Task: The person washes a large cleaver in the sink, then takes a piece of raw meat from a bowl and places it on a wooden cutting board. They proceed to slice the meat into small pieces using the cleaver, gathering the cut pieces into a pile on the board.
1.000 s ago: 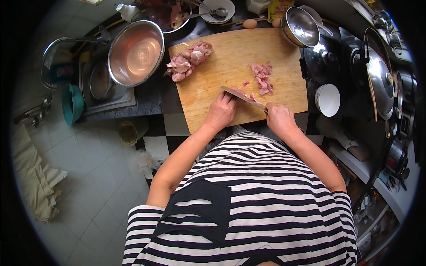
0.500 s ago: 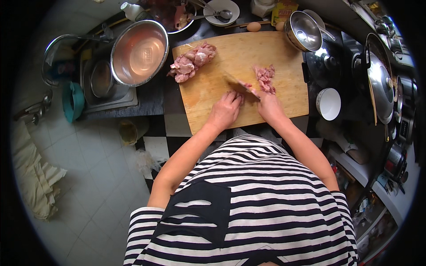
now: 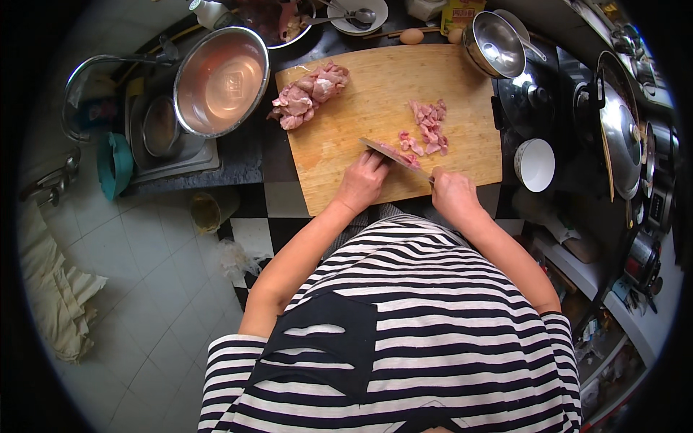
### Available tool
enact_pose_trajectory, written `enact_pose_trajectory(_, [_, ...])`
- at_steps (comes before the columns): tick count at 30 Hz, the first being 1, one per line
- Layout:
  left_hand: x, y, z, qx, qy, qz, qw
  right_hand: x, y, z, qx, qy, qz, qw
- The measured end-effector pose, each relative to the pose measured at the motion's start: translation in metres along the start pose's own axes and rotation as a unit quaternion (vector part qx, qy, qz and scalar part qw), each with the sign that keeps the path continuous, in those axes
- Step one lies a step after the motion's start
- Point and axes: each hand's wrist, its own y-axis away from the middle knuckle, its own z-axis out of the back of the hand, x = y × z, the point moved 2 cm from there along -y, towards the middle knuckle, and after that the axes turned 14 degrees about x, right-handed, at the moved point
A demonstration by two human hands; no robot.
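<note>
The right hand [image 3: 455, 193] is clenched round the handle of a knife [image 3: 395, 155] near the near edge of a wooden cutting board [image 3: 375, 76]; the left hand [image 3: 363, 182] has its fingers bent against the near side of the blade, and whether it grips anything beneath them I cannot tell; the blade slants from the board's middle down toward its near edge, with bits of meat along its far side; a loose group of cut meat pieces [image 3: 431, 126] lies just beyond, toward the board's right edge; a larger heap of raw meat [image 3: 309, 95] sits at the far left corner; past the left edge stands a metal basin [image 3: 222, 83]; a white bowl [image 3: 535, 164] stands just off the right edge; a small pan [image 3: 497, 45] is at the far right corner; an egg [image 3: 411, 37] lies on the dark desk [image 3: 242, 160] beyond the far edge.
</note>
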Motion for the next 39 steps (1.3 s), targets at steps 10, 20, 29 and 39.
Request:
enact_pose_trajectory(10, [-0.001,-0.001,-0.002,-0.037,0.0,0.003,0.999,0.025,-0.062,-0.013,-0.1,-0.046,0.042,0.993])
enact_pose_trajectory(20, [-0.003,0.003,0.001,-0.069,0.018,0.01,0.997,0.01,0.003,0.021,-0.022,-0.012,0.026,0.999])
enact_pose_trajectory(29, [0.0,0.002,-0.001,-0.039,0.0,-0.01,0.999,-0.001,-0.003,-0.008,-0.006,-0.044,-0.026,0.999])
enact_pose_trajectory(39, [-0.003,0.002,0.004,-0.037,0.021,-0.001,0.999,-0.002,-0.052,-0.003,-0.092,-0.138,-0.015,0.986])
